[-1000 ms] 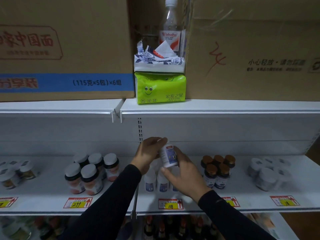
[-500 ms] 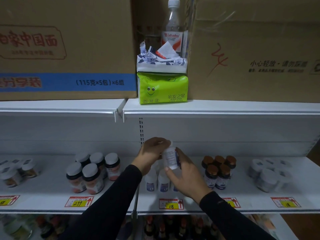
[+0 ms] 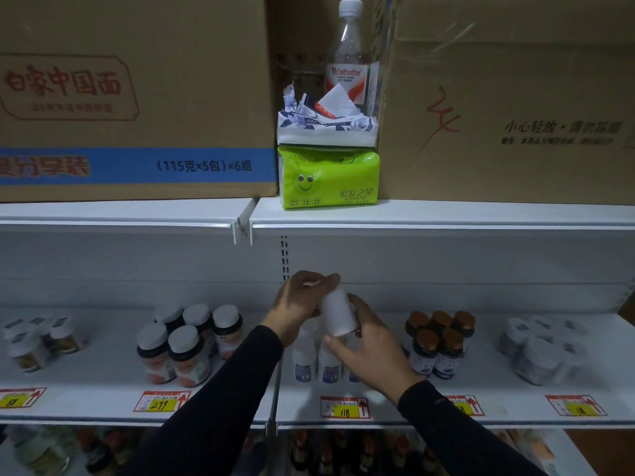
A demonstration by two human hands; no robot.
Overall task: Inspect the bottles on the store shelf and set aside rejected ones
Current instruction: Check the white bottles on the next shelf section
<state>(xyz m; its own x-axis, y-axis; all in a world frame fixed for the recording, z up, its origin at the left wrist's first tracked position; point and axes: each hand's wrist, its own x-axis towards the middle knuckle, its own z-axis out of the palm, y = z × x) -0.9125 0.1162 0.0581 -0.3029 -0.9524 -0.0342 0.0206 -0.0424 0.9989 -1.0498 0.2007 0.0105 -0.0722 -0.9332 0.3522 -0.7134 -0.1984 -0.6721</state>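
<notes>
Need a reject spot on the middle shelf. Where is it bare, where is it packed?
Bare patches on the shelf: between the brown-capped bottles and the wrapped jars, and between the white-capped jars and the small jars far left. Crowded: centre, where both hands hold the white bottle above the small white bottles.
</notes>
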